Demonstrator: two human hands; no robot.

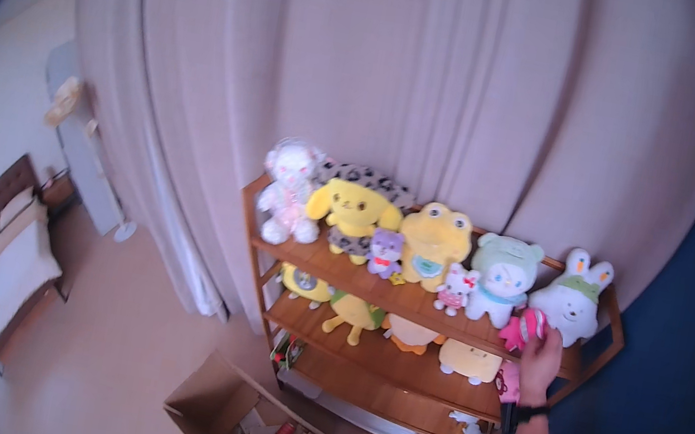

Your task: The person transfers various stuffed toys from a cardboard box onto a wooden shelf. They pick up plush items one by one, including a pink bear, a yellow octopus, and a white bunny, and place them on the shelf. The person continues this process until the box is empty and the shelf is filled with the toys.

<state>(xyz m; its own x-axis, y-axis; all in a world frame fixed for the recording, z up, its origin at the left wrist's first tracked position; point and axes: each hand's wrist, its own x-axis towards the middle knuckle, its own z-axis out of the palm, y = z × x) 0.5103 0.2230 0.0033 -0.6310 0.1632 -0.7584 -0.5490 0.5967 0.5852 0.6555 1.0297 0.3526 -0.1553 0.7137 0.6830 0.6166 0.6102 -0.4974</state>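
Note:
My right hand [539, 367] reaches up to the right end of the wooden shelf [418, 303], its fingers closed round a small pink plush toy [518, 332]. Just behind that toy sits a white plush [571, 317] with rabbit ears and a green cap. To its left a pale green and white bear plush [502, 284] stands beside a small white plush [454, 292] in pink. Farther left are a yellow frog plush [435, 241], a small purple bear [385, 256], a yellow long-eared plush [353, 211] and a white and pink one [288, 198]. My left hand is out of view.
Lower shelf boards carry more plush toys, among them a green and yellow one [355, 312]. A cardboard box [194, 394] with a few items inside stands on the floor in front. Curtains [498, 86] hang behind; a bed [10, 280] stands far left.

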